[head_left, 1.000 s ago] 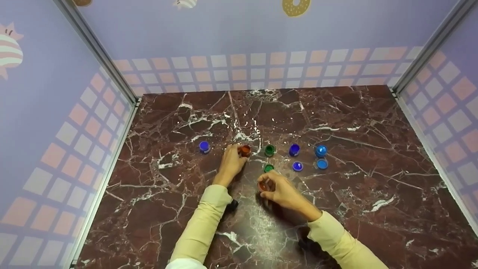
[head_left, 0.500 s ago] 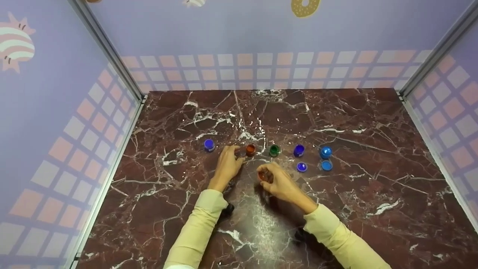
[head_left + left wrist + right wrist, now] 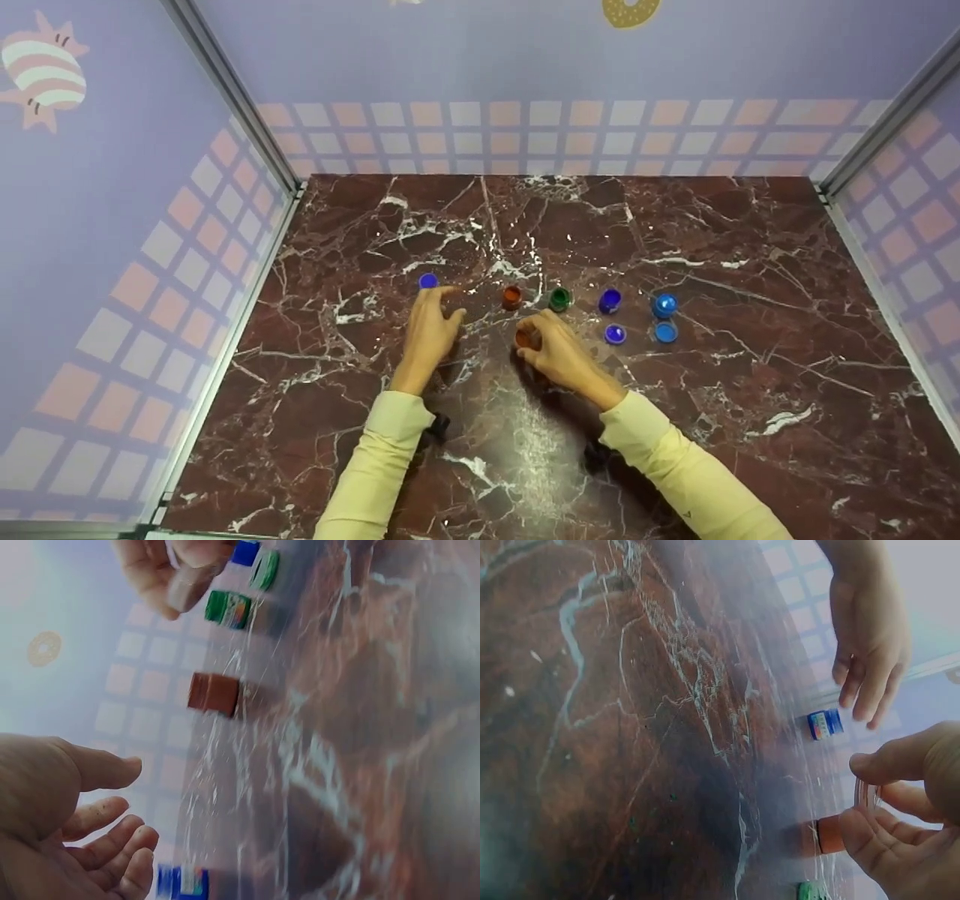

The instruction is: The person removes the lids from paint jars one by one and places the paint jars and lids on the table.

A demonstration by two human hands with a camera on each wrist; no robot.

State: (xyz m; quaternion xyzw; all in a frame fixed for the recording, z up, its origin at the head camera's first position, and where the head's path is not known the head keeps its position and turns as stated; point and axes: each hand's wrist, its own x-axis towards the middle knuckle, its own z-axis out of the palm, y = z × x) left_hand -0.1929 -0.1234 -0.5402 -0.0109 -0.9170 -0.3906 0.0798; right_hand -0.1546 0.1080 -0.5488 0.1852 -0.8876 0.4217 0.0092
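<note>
My right hand (image 3: 559, 356) pinches a small orange-brown jar lid (image 3: 524, 337) with a clear rim, held on edge between thumb and fingers. Just beyond it stands an open orange-brown paint jar (image 3: 511, 298). My left hand (image 3: 429, 334) holds nothing; its fingers are loosely bent and spread from the thumb, reaching toward a small blue paint jar (image 3: 428, 280) at the left end of the row. The wrist view shows that blue jar (image 3: 184, 882) just past the left fingertips. A green lid (image 3: 264, 571), hidden by the right hand in the head view, lies by the green jar (image 3: 227, 609).
Right of the green jar stand an open dark blue jar (image 3: 610, 301) and a light blue jar (image 3: 665, 304). A dark blue lid (image 3: 615, 334) and a light blue lid (image 3: 666, 332) lie in front of them. Patterned walls (image 3: 525, 60) border the marbled tabletop (image 3: 750, 465).
My left hand has let go of the orange-brown jar and moved left toward the blue jar. The right hand, still pinching the lid, has moved forward, covering the green lid in the head view.
</note>
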